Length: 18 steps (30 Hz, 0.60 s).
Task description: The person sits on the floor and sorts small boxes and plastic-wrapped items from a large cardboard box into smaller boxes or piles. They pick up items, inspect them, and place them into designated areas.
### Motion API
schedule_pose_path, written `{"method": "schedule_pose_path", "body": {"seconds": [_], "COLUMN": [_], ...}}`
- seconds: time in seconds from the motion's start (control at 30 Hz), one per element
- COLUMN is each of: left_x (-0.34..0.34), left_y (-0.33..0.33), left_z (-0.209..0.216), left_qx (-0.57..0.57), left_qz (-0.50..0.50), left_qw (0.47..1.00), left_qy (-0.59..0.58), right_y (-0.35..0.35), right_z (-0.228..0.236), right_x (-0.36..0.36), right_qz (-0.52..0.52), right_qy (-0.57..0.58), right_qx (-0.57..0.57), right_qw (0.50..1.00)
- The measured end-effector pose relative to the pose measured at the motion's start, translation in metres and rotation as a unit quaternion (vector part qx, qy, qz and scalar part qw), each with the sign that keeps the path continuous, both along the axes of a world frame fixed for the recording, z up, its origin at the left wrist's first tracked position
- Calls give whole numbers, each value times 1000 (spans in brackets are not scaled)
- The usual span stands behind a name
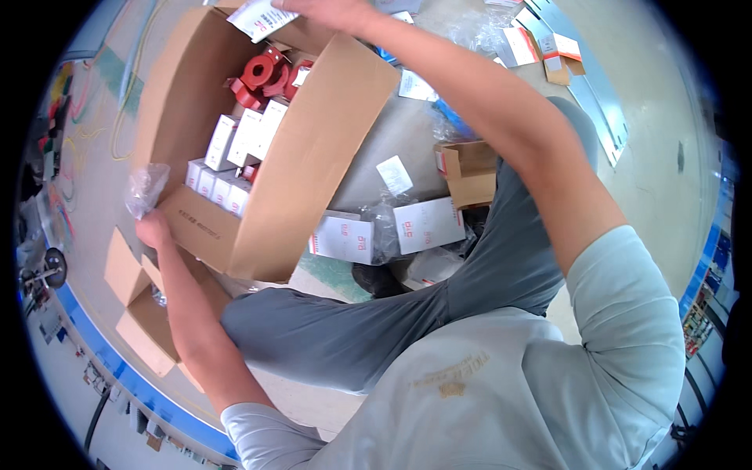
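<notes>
Apparently the left hand [153, 229] has its fingers closed on the gathered end of a clear plastic bag [147, 190], just beside the near left corner of a big open carton [313, 157]. Its curl is too small to read closely. The right hand [333, 11], partly cut by the upper picture edge, pinches a white printed packet [260, 17] over the carton's far edge, its fingers nearly together.

The carton's walls stand tall on the left and right, leaving an open mouth between them; red ring-shaped parts [258, 72] sit toward the far end, and small white boxes [222, 142] nearer. Close to its near left side lies a smaller open box [149, 317]. On the right, white cartons [429, 225] and loose plastic crowd the floor up to the person's bent leg [517, 227]. Bare floor [662, 149] opens beyond a long metal strip [595, 102].

The left forearm rises fairly straight from the lower edge; the right arm bends at the elbow and reaches far across, above the floor clutter.
</notes>
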<state>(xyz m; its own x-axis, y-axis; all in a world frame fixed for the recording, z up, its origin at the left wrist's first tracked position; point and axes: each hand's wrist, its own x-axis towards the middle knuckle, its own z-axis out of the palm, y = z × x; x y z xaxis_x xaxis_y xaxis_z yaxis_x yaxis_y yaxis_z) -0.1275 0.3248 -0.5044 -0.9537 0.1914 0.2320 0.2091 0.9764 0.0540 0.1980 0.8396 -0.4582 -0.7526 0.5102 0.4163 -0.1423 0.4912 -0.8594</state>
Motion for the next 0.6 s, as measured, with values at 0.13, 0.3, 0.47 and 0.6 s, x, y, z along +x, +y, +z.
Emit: {"method": "schedule_pose_path", "body": {"seconds": [0.13,0.3,0.47,0.6], "left_x": [6,7,1,7], "left_y": [-26,-29,-1,-17], "left_z": [-8,-13,-22,-14], "left_qx": [62,72,89,68], "left_qz": [-29,-28,-60,-33], "left_qw": [998,997,994,997], "left_qy": [3,18,19,9], "right_y": [-31,-112,-153,-169], "right_z": [85,-27,-166,-172], "right_x": [76,183,228,238], "right_qz": [313,445,268,249], "right_qy": [-296,-546,-483,-428], "right_qx": [-64,184,339,363], "right_qw": [900,685,761,790]}}
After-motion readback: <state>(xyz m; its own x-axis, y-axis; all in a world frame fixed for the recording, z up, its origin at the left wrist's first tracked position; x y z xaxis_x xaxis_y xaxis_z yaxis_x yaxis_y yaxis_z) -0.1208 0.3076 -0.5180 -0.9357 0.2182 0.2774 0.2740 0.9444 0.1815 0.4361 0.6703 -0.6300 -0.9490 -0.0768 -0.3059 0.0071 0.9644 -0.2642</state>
